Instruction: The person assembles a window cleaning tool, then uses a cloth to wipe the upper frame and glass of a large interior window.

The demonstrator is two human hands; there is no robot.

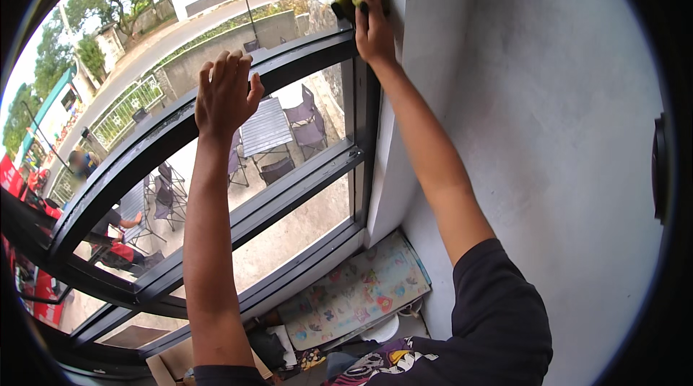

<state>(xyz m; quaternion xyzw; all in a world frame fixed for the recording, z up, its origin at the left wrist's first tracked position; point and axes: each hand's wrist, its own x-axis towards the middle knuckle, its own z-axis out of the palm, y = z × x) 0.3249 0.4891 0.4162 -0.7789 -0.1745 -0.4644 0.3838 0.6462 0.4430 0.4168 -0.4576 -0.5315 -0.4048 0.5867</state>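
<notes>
High in the corner of a black-framed window, my right hand [373,29] presses a dark olive-green cloth [346,3] against the upright part of the frame. My fingers lie over the cloth and cover part of it. My left hand [224,94] is raised in front of the black horizontal window rail [308,61], its back towards me, thumb apart and fingertips slightly bent. It holds no loose object. Whether it leans on the rail or the glass is hard to tell. Small wet-looking spots show along the rail.
A grey wall [530,115] rises close on my right. Below are a patterned board [357,294], a white round container [381,327] and a cardboard box [173,361]. Outside the glass stand a slatted table [266,126], folding chairs [307,121] and people at the left.
</notes>
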